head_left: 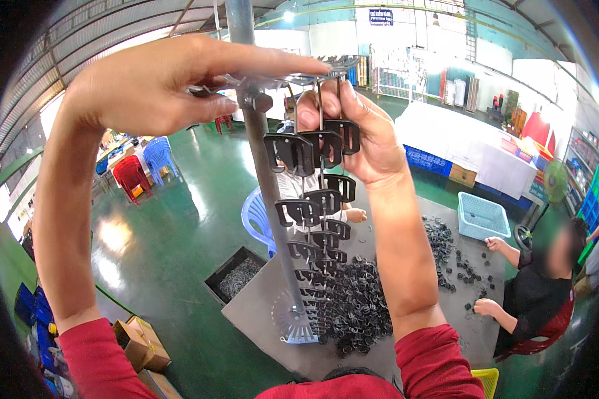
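Both my arms are raised around an upright grey metal pole. My left hand is at its top, index finger stretched along a flat metal rack and thumb beneath, gripping its edge. A bolt head sticks out of the pole beside my thumb. My right hand is closed, fingertips pinching a thin hanging metal rod just under the rack. Strings of black buckles hang on the rods in tiers down toward the table. My right fingers partly hide the rods' upper ends.
Below, a grey table carries a heap of black buckles and a light blue basket. A dark crate of small metal parts is beside it. A seated co-worker handles pieces at right; another person's hand shows behind the strings.
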`<state>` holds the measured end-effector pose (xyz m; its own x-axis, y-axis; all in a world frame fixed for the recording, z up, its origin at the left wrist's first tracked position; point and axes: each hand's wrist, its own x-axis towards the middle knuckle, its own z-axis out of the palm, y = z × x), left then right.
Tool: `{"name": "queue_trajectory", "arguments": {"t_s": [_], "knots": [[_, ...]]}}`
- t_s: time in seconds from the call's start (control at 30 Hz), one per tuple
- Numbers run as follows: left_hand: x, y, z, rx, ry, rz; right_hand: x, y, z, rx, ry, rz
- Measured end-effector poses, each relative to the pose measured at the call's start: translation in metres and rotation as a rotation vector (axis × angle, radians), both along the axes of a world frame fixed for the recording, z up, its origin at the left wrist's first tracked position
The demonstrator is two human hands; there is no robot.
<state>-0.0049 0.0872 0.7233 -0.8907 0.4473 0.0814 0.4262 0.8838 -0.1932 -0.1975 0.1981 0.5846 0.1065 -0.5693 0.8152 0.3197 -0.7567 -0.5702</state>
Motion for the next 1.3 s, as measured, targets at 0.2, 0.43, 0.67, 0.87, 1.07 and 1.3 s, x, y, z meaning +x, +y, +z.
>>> {"name": "queue_trajectory", "arguments": {"t_s": [0.2, 0.43, 0.67, 0.87, 1.07, 1.3], "knots": [[0.006, 0.008, -0.01, -0.028, 0.097, 0.252, 0.026, 0.019, -0.006, -0.061, -0.017, -0.775], [-0.003, 0.027, -0.021, -0.228, 0.315, 0.105, 0.014, 0.034, -0.015, -0.153, 0.249, -1.652], [-0.019, 0.038, 0.005, -0.179, -0.06, 0.271, -0.053, 0.065, -0.021, 0.096, 0.558, -2.156], [-0.012, 0.005, -0.003, -0.034, 0.05, 0.007, -0.035, 0.062, -0.017, 0.108, 0.211, -1.211], [-0.004, 0.001, -0.004, 0.122, -0.009, 0.012, -0.008, 0.016, -0.008, 0.056, 0.054, -0.27], [0.001, 0.009, -0.011, -0.016, 0.116, 0.03, 0.016, 0.007, -0.006, 0.034, -0.116, -0.312]]}}
